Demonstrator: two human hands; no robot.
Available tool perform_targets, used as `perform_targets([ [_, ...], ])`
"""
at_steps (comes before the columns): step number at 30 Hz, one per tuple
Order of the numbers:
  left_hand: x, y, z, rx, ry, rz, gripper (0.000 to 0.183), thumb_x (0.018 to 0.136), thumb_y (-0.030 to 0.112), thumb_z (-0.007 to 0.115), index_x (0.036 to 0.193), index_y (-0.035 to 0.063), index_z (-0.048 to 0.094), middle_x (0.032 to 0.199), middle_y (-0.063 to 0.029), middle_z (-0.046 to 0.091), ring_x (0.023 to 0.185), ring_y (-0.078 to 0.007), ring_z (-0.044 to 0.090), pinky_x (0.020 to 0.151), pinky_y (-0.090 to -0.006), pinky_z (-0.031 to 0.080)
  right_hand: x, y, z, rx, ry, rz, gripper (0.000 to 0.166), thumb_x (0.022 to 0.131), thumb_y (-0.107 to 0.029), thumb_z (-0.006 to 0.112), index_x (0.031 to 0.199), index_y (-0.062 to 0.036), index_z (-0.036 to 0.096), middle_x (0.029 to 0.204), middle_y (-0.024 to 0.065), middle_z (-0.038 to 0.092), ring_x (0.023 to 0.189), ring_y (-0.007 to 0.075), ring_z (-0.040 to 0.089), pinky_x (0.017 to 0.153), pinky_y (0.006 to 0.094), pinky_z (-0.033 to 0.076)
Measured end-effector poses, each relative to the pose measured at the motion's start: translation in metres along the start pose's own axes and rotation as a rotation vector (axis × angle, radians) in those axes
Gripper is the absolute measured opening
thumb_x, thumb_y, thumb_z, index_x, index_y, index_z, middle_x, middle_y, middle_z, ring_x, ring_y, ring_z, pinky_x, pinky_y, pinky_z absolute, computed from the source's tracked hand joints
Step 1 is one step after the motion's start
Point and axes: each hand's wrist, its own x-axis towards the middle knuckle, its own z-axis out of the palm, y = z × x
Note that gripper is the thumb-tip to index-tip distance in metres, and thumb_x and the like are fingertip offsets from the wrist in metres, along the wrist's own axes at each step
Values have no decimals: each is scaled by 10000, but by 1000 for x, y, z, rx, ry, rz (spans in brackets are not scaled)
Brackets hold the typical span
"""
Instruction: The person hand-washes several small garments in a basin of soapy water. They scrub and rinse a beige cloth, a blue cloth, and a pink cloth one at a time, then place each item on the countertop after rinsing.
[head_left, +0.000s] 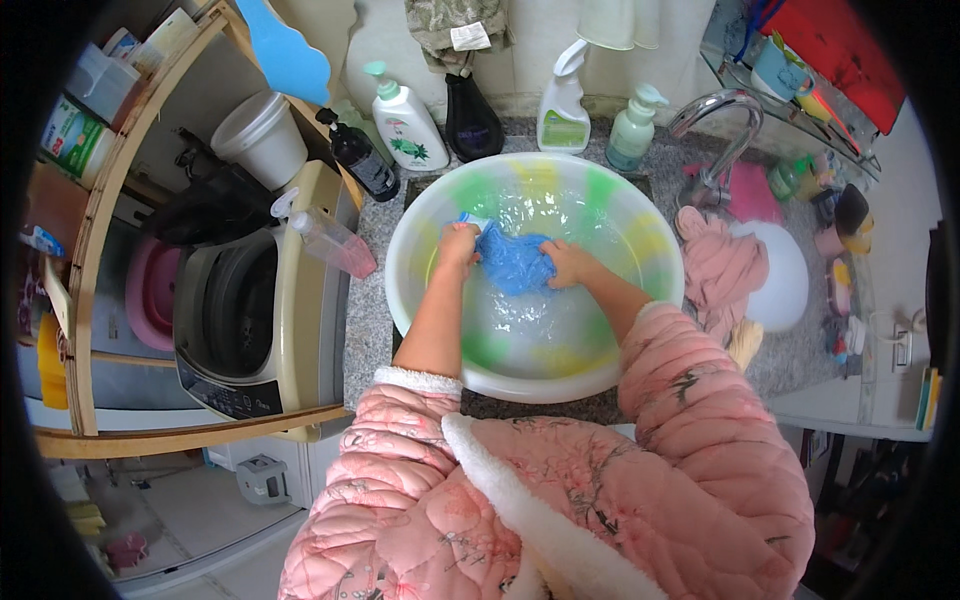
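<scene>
A blue cloth (516, 262) is stretched between my two hands over a large plastic basin (534, 385) with green and yellow patches, which holds water. My left hand (458, 244) grips the cloth's left end, where a white part shows at the fingers. At its right side my right hand (564, 262) pinches the cloth. The cloth's lower part seems to be in the water; whether it is fully under cannot be told.
Behind the basin stand a white pump bottle (409, 127), a spray bottle (564, 109) and a green pump bottle (634, 131). A chrome faucet (724, 150) rises at the back right, near a pink cloth (720, 259). A top-loading washing machine (300, 300) is at left.
</scene>
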Motion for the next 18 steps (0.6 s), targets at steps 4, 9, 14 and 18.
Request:
perform_targets([
  [4,-2,1,1,-132,2,-19,439,742,194,568,1141,81,422,1142,-97,448,1006,-252,449,695,-414,458,27,47,23,323,159,99,549,624,-191,670,1142,-122,501,1067,151,560,1034,299,522,846,388,436],
  [9,-19,13,12,-80,-98,-284,501,811,403,520,1216,130,410,1246,-129,434,1145,-346,398,781,-546,428,26,-32,-38,820,-10,-172,274,637,-63,613,907,-103,637,951,109,581,937,249,533,838,323,429],
  [14,-9,-3,-3,-535,-652,-79,387,885,394,407,1197,167,440,1184,-104,485,1126,-251,455,924,-473,394,-27,-145,-103,572,355,-705,212,612,-90,624,820,-119,653,990,88,568,897,275,537,832,347,437],
  [18,-37,1,-1,-625,-830,376,249,885,234,432,1085,94,484,1047,-80,528,1048,-208,488,897,-404,417,-46,-164,-95,385,370,-721,210,612,-140,621,820,-124,648,1008,91,563,925,309,537,820,382,448],
])
